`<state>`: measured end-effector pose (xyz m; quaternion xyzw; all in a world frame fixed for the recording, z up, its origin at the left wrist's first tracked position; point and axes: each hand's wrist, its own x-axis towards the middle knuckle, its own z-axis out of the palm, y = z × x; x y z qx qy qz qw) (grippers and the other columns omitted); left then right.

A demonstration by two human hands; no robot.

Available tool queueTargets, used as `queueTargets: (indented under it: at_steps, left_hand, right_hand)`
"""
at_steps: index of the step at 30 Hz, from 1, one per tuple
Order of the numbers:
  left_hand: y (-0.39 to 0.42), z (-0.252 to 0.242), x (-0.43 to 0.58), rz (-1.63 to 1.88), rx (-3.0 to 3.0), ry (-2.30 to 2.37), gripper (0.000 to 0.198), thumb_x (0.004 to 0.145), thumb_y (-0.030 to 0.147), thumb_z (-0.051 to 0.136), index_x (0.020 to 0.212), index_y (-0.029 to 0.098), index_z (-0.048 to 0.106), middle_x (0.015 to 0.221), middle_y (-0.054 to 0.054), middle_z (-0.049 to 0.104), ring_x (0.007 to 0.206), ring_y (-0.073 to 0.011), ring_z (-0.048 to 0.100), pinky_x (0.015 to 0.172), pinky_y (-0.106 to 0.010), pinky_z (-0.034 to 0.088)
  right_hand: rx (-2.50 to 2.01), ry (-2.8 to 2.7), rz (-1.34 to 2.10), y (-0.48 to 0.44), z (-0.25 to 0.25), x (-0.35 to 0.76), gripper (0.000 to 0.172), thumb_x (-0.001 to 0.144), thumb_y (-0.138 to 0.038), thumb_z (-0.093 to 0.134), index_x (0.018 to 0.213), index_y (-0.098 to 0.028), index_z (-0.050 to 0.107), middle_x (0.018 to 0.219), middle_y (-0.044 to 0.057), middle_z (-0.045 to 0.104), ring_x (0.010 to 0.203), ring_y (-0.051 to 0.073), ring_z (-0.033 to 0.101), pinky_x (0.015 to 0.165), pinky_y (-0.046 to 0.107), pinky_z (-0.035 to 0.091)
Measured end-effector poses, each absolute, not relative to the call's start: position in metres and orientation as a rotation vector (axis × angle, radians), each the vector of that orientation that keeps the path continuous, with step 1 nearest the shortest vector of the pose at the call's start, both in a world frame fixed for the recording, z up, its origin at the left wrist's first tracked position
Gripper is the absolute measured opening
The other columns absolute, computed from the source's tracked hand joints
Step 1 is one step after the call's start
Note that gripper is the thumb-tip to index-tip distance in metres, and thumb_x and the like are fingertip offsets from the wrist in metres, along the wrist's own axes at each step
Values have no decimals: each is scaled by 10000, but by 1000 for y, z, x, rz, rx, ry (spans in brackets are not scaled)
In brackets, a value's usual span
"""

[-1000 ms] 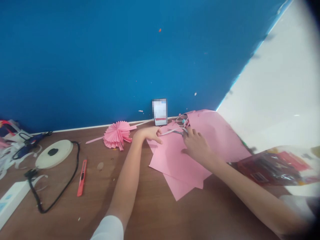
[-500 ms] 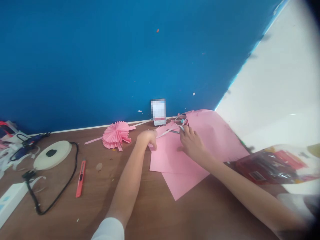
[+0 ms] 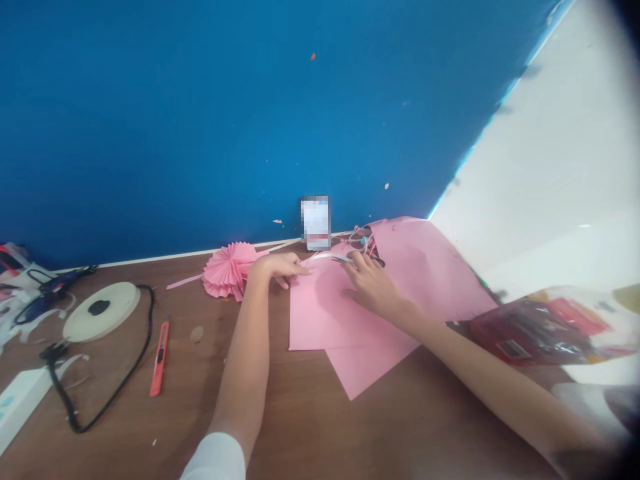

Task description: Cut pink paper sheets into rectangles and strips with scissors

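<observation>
My left hand [image 3: 281, 268] is at the upper left corner of a pink paper sheet [image 3: 320, 313], its fingers closed at the edge. My right hand [image 3: 373, 283] lies over the upper part of that sheet, thumb spread from the fingers. Scissors [image 3: 340, 259] lie beneath its fingertips, with part of a dark handle showing behind the fingers. A thin white strip [image 3: 323, 255] curves between the two hands. Beside my left hand sits a pleated pink paper rosette [image 3: 227, 270]. A second pink sheet [image 3: 357, 373] sticks out under the first.
A phone [image 3: 316, 223] leans against the blue wall. Larger pink paper [image 3: 435, 273] and a plastic bag [image 3: 540, 327] are to the right. On the left lie a red box cutter [image 3: 159, 359], a pale round disc [image 3: 107, 323], a black cable [image 3: 127, 390] and a white power strip [image 3: 23, 407].
Both hands have moved left, and the upper pink sheet has slid left with them. More of the scissors' dark handle shows behind my right hand.
</observation>
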<state>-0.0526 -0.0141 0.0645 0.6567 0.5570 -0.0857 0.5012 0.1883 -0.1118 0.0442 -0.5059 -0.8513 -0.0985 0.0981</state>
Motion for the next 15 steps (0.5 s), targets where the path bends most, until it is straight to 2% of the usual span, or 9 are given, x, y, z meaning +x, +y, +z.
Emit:
queueTargets:
  at_steps: [1, 4, 7, 10, 15]
  left_hand:
    - [-14, 65, -53, -176, 1614, 1334, 368, 693, 469, 664, 802, 138, 545, 756, -63, 604, 693, -148, 616, 577, -249, 544]
    - [-13, 68, -56, -63, 1728, 1351, 230, 752, 344, 592, 861, 144, 560, 835, -76, 646, 721, -148, 635, 562, -219, 523]
    - [-15, 75, -61, 0, 1798, 1347, 246, 721, 229, 577, 956, 160, 559, 879, -66, 674, 751, -146, 645, 551, -190, 495]
    - [-17, 80, -65, -9, 1805, 1291, 308, 703, 204, 573, 1007, 165, 543, 906, -64, 687, 780, -145, 652, 563, -178, 478]
    - [-18, 78, -67, -71, 1797, 1234, 319, 686, 222, 584, 997, 181, 527, 881, -51, 693, 777, -145, 653, 552, -179, 454]
  right_hand:
    - [-1481, -2488, -256, -111, 47, 190, 192, 865, -234, 493, 1011, -130, 562, 1088, 152, 519, 970, 266, 481, 765, 325, 359]
    - [-1544, -2322, -175, -110, 56, 198, 199, 881, -144, 356, 912, -138, 553, 979, 133, 558, 860, 224, 513, 686, 293, 334]
    - [-1614, -2226, -114, -106, 63, 206, 192, 888, -196, 364, 955, -146, 538, 908, 108, 590, 759, 203, 521, 624, 278, 305]
    - [-1632, -2211, -71, -101, 67, 216, 205, 887, -236, 395, 1017, -160, 535, 892, 90, 623, 774, 202, 543, 631, 269, 311]
    - [-1816, -2269, 95, -94, 73, 230, 176, 850, -297, 466, 898, -196, 603, 772, 60, 654, 721, 195, 566, 590, 267, 294]
